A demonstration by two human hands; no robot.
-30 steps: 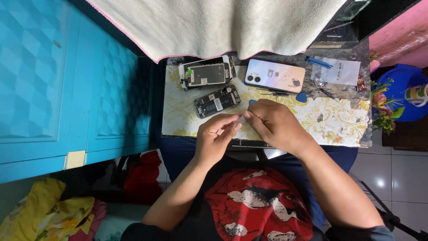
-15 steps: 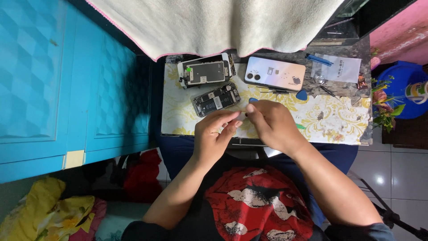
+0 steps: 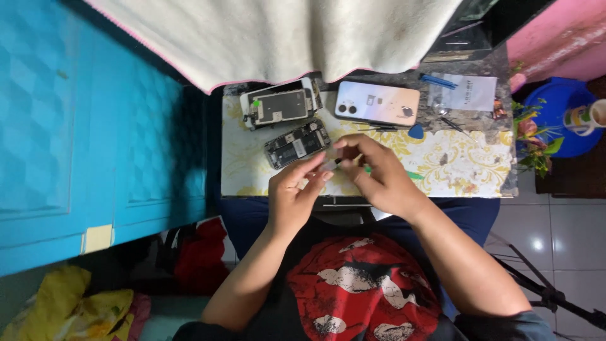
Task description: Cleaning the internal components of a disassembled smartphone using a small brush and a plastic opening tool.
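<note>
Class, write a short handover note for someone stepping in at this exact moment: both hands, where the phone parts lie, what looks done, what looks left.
Left hand and right hand meet above the table edge, pinching a small part between their fingertips; what it is cannot be told.
Opened phone body lies just beyond the hands, detached screen behind it, intact phone face down to the right.
Done: screen off.
Left: phone body still open.

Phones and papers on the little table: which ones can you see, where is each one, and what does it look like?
Opened phone screen panel: far left of the table, white frame, grey inside.
Opened phone body: just below it, dark, parts showing, near the left hand.
Whole phone: back up, pale pink-white, two round lenses.
Clear packet with white label: far right, rectangular.
Right hand: pinching something small with the left.
</note>
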